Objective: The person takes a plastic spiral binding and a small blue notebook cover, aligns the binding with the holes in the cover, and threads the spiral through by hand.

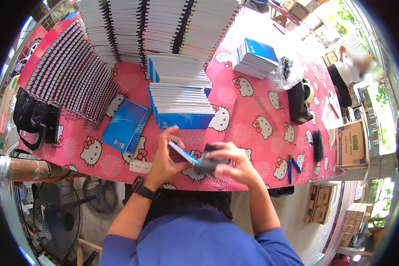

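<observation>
My left hand (165, 160), with a dark watch at the wrist, grips a thin blue-covered notebook (183, 153) tilted edge-on above the table's near edge. My right hand (236, 163) is closed on a dark block (209, 160), slightly smeared by motion, whose kind I cannot make out. The block meets or overlaps the notebook's right end; whether they touch is unclear. Just below the block lies a loose wire coil (220, 181) on the pink patterned tablecloth (190, 136). To the left, a blue spiral notebook (126, 125) lies flat beside a pale ruler-like strip (139, 166).
Ahead stand rows of blue-edged notebooks (181, 103) and tall spiral-bound stacks (164, 33). A bound stack (66, 75) rises at left. Rightward are a tape dispenser (300, 103), blue-handled pliers (292, 168), a black brush (318, 146) and a carton (351, 144). A fan (60, 217) stands lower left.
</observation>
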